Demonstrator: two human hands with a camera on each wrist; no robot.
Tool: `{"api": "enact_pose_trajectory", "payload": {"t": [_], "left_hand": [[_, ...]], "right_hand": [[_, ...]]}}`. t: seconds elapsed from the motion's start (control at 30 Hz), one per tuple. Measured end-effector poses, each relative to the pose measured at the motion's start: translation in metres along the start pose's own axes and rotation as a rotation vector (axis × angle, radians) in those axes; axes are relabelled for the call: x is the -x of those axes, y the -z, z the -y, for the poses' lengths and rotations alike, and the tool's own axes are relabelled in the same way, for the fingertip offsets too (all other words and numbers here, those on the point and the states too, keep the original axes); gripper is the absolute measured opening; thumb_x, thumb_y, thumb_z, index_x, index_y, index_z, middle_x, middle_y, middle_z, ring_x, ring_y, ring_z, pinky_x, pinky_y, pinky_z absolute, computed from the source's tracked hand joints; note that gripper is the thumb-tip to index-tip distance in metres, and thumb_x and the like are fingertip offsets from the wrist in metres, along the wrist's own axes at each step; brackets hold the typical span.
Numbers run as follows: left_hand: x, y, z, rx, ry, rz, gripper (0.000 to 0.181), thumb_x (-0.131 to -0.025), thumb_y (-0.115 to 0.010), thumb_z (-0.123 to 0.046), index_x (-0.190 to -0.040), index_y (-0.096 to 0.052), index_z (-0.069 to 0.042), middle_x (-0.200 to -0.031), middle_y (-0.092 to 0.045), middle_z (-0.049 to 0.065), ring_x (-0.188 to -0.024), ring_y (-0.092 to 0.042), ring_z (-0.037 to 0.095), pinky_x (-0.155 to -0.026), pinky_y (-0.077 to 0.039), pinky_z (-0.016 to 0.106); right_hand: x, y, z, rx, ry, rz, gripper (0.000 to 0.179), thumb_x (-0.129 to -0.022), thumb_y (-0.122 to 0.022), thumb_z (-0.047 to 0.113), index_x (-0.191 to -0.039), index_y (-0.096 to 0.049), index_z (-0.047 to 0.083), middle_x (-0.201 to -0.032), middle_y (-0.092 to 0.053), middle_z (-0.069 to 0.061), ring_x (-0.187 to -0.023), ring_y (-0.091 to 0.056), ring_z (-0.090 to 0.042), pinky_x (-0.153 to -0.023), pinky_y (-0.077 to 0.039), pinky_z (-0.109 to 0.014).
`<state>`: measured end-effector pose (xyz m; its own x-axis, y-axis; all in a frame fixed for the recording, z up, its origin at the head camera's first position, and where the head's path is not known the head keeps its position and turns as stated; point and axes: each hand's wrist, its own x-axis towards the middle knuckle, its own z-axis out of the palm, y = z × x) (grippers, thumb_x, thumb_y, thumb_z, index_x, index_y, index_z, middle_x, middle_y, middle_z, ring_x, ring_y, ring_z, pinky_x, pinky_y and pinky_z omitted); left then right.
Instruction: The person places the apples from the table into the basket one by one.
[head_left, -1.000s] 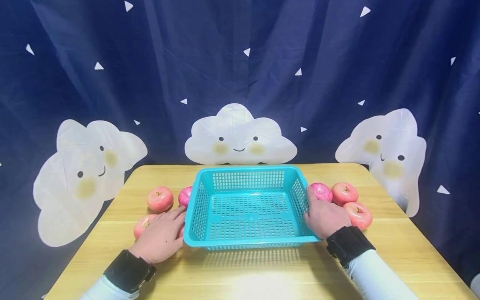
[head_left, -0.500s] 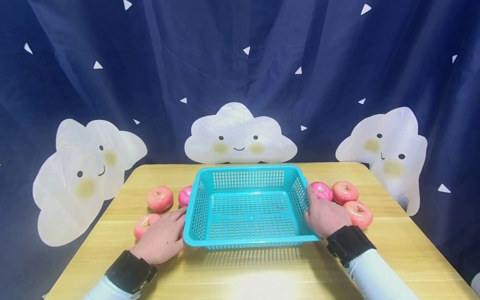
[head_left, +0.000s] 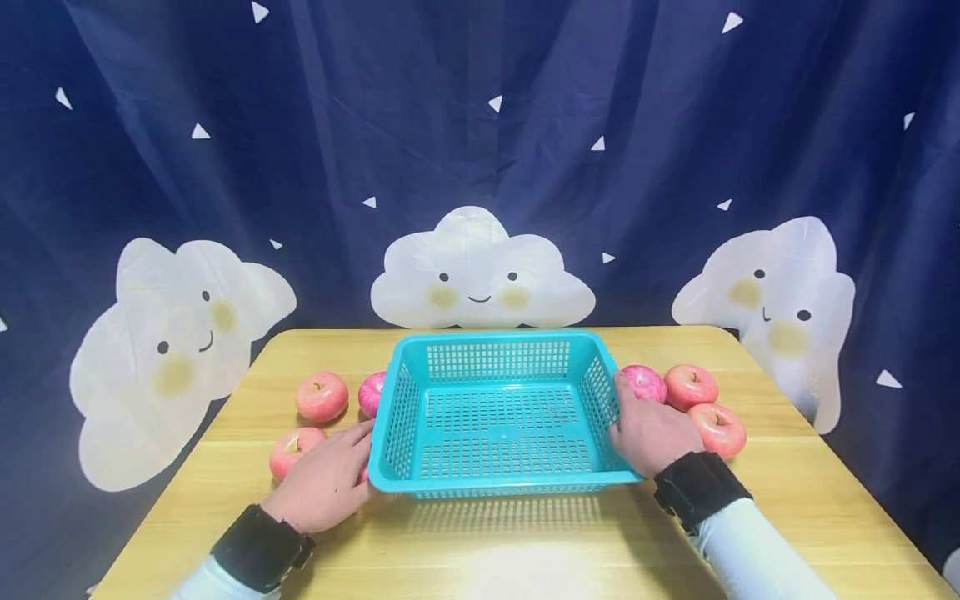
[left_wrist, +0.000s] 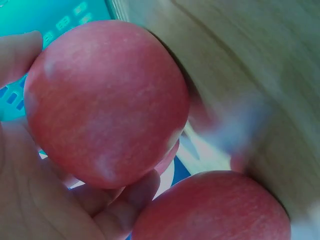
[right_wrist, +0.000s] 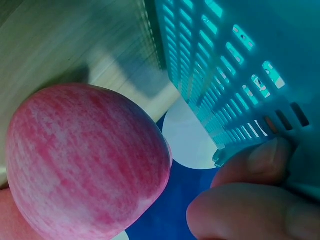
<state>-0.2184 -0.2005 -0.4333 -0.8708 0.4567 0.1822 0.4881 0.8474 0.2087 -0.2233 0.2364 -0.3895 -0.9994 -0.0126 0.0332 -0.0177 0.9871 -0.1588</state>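
Observation:
In the head view a turquoise plastic basket [head_left: 504, 481] with perforated walls stands in the middle of the wooden table. My left hand [head_left: 322, 483] is at its left side, gripping an apple [left_wrist: 107, 102] that the hand mostly hides in the head view. The left wrist view shows thumb and fingertips curled round this red fruit close beside the basket. At the basket's right wall, my right hand [head_left: 656, 437] grips the rim. In the right wrist view its fingers [right_wrist: 250, 210] bend against the wall, and a pink striped apple [right_wrist: 87, 162] lies near them.
Left of the basket lie two light red apples [head_left: 322, 397] and a magenta one [head_left: 371, 395]. On the right sit another magenta apple [head_left: 643, 384] and two light red ones [head_left: 717, 431]. A dark blue curtain [head_left: 480, 125] with clouds hangs behind the wooden table [head_left: 525, 550].
My left hand has shifted very slightly toward the near edge of the table. The right hand, the basket and the loose apples stay in place.

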Motion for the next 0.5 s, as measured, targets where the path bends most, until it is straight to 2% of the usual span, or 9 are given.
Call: {"api": "enact_pose_trajectory", "payload": {"t": [0.33, 0.5], "left_hand": [[0.0029, -0.0006, -0.0026, 0.014, 0.030, 0.042, 0.074, -0.086, -0.073, -0.040, -0.151, -0.049, -0.017, -0.151, -0.050, 0.006, -0.136, -0.049, 0.029, -0.104, -0.046, 0.053], [0.0040, -0.0009, -0.0038, 0.033, 0.015, 0.024, 0.077, -0.083, -0.075, -0.040, -0.151, -0.049, -0.017, -0.148, -0.052, 0.004, -0.132, -0.053, 0.024, -0.099, -0.051, 0.050]], "right_hand": [[0.0002, -0.0005, -0.0001, 0.002, -0.007, 0.008, 0.077, -0.091, -0.060, 0.025, -0.157, -0.028, 0.004, -0.093, -0.070, -0.020, -0.057, -0.057, -0.025, -0.052, -0.048, -0.040], [-0.0001, 0.0002, -0.0002, 0.000, -0.003, -0.001, 0.076, -0.091, -0.060, 0.025, -0.157, -0.029, 0.004, -0.098, -0.070, -0.022, -0.059, -0.058, -0.027, -0.053, -0.049, -0.042]]}}
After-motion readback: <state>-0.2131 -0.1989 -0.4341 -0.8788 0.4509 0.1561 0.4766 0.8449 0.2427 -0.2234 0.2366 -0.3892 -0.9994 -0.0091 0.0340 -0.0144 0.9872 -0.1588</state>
